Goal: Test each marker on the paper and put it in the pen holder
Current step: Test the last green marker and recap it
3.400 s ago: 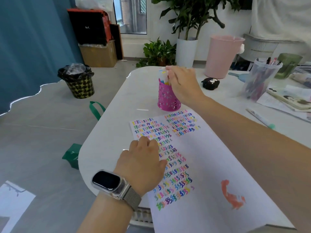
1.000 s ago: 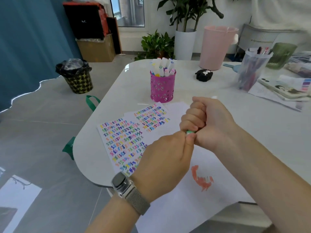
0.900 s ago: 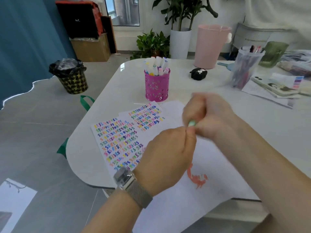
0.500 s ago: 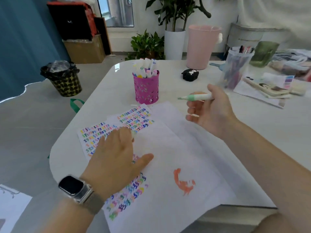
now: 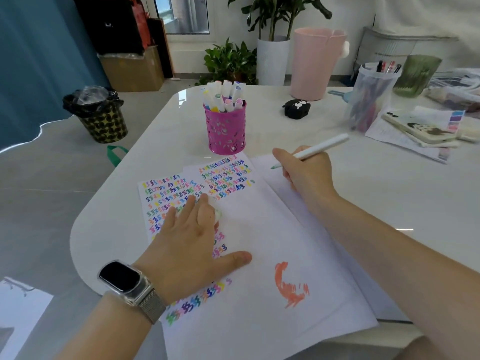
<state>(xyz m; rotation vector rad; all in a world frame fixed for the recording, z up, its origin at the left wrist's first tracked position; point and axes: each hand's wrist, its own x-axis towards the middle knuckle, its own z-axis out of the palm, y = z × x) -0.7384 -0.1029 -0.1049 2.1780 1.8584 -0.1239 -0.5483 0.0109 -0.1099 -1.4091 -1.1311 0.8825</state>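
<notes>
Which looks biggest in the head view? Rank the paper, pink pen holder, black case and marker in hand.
1. paper
2. pink pen holder
3. marker and black case: look alike, and the case is farther off, so unranked.

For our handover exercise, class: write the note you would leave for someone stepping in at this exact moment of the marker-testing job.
Right hand: grips the uncapped white marker with a pale green tip, tip aimed at the paper, not plainly touching.
Left hand: flat on the white paper sheet covered in coloured squiggles, a small pale object, probably the cap, under its fingers.
Pink perforated metal pen holder: beyond the paper, already holding several capped markers.
Done: many test marks.
Left: mark with this marker, cap it, put it in the holder.
</notes>
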